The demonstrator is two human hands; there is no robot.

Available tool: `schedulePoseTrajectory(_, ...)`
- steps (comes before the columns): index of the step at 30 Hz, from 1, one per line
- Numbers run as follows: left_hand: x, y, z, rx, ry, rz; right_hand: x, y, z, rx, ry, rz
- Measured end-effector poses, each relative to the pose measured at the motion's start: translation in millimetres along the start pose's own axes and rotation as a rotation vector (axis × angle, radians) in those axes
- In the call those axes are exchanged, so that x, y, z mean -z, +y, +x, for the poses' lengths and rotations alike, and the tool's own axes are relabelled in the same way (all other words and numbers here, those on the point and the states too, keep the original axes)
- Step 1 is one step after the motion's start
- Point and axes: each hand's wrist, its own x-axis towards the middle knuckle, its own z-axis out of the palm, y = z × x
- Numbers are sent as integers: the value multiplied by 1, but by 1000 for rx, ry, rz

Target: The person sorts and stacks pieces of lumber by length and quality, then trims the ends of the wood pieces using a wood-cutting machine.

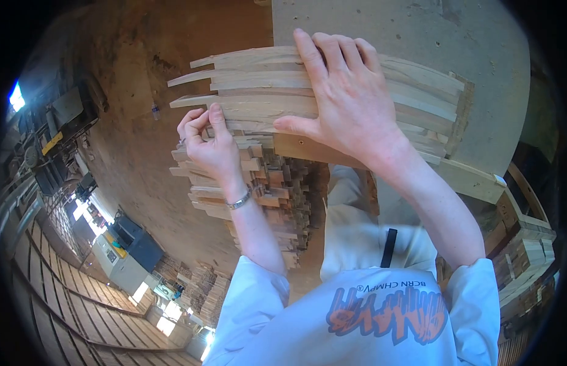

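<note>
A row of thin, slightly curved wooden slats lies side by side on the grey board. Several ends jut out unevenly at the left. My right hand rests palm down across the slats, with fingers stretched toward the far edge and thumb spread along the near one. At the left end, my left hand has its fingers curled and its thumb against a near slat, pinching its end. The fingertips' exact contact is partly hidden.
Beneath the left end stands a tall stack of wooden pieces. The grey board extends to the far right. A wooden frame is at the right. Machinery and more stacked wood stand across the brown floor.
</note>
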Motion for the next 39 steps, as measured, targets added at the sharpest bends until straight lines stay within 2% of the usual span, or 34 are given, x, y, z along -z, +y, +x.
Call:
schedulePoseTrajectory(3,0,0,3,26,-27,-155,0,1,-1,15,10,-15)
schedulePoseTrajectory(6,1,2,6,193,-52,-202,0,1,-1,34,33,-35)
schedulePoseTrajectory(10,1,0,6,178,-40,-202,1,-1,0,38,21,-40)
schedulePoseTrajectory(13,12,-14,13,128,-138,-210,3,-1,1,46,14,-62)
schedulePoseTrajectory(17,19,-24,42,246,71,-302,3,-3,0,21,-34,-90)
schedulePoseTrajectory(20,16,-37,55,266,-59,-368,2,-2,-1,16,-42,-92)
schedulePoseTrajectory(24,17,-36,58,258,-72,-297,4,-3,0,11,-48,-92)
schedulePoseTrajectory(27,19,-21,54,-24,-12,114,3,-3,0,23,-35,-90)
schedulePoseTrajectory(30,12,18,30,-297,-107,278,5,-3,1,34,-27,-77)
schedulePoseTrajectory(36,0,32,16,-202,-111,125,5,-3,0,19,-37,-58)
schedulePoseTrajectory(39,4,34,22,-208,-152,164,5,-3,1,20,-44,-51)
